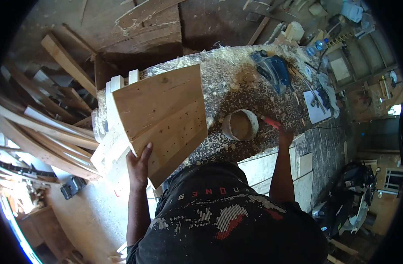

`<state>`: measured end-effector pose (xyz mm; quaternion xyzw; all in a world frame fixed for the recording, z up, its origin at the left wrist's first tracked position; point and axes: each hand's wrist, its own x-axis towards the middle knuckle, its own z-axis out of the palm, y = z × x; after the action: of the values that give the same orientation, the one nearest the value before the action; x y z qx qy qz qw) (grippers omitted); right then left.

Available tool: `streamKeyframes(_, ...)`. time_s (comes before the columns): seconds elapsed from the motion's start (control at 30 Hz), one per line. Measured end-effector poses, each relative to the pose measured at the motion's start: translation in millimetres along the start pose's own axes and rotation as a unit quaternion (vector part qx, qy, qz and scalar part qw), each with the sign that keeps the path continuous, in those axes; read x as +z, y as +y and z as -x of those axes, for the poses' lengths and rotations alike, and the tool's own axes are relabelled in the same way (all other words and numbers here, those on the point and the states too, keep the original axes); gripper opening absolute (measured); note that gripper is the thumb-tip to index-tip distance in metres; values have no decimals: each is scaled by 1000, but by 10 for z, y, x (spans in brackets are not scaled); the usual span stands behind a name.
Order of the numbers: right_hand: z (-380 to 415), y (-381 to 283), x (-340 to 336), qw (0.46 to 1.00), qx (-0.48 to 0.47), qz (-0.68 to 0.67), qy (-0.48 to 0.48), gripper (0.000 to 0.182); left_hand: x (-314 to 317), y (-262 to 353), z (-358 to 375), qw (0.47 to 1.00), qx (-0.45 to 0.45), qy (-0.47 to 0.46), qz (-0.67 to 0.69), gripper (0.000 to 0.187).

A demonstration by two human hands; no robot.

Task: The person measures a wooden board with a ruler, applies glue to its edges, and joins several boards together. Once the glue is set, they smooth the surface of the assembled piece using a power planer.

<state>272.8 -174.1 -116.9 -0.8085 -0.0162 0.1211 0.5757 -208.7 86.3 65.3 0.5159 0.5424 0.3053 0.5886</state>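
My left hand [139, 167] grips the lower left edge of a wooden panel [166, 116], its thumb lying on the face. The panel is tilted up at the left end of the bench and shows several small dark holes. In my right hand [285, 137] is a red-handled tool [270, 122]; its narrow end points left at a round tub [255, 125], and I cannot make out its tip clearly. The tub stands on the bench just left of this tool, with a pale rim and brownish contents.
Wood shavings cover the workbench [228, 66]. A blue power planer [274, 72] lies at its back right, near a white sheet [317, 108] with tools and a plastic bottle [317, 47]. Timber pieces [47, 127] are stacked at left. A motorcycle [349, 198] stands at right.
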Motion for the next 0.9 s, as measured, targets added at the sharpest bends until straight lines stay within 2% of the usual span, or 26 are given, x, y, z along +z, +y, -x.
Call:
streamKeyframes(0.07,196,-391,91,981,-164,105,9,30,58,60,36,1000,14,1,-15,36)
streamKeyframes(0.13,451,-881,224,924,-326,198,20,31,106,51,41,999,36,3,-15,35)
streamKeyframes(0.17,694,-1188,429,930,-290,198,-109,22,115,48,41,999,31,0,-19,34)
streamKeyframes(0.23,937,-1331,760,835,-357,281,-312,18,123,32,32,999,36,-8,-27,33)
streamKeyframes(0.27,965,-1302,886,787,-348,383,-336,18,126,-25,5,998,52,-8,-33,31)
streamKeyframes(0.33,972,-1019,1227,657,-327,571,-368,20,141,13,39,999,25,-16,-39,29)
streamKeyframes(0.37,451,-17,1345,708,-360,488,-362,31,142,5,54,997,52,-13,-50,29)
streamKeyframes(0.43,151,318,1417,643,-444,469,-411,32,144,24,107,993,94,-14,-70,29)
streamKeyframes(0.47,123,348,1459,607,-484,459,-433,32,154,38,127,992,97,-3,-82,30)
streamKeyframes(0.53,203,212,1471,560,-494,493,-447,33,150,23,170,993,73,-9,-97,29)
streamKeyframes(0.6,262,113,1453,523,-493,531,-449,33,148,-23,205,991,90,-1,-104,29)
streamKeyframes(0.9,319,-35,1467,435,-493,597,-461,36,171,-30,222,990,98,5,-99,29)
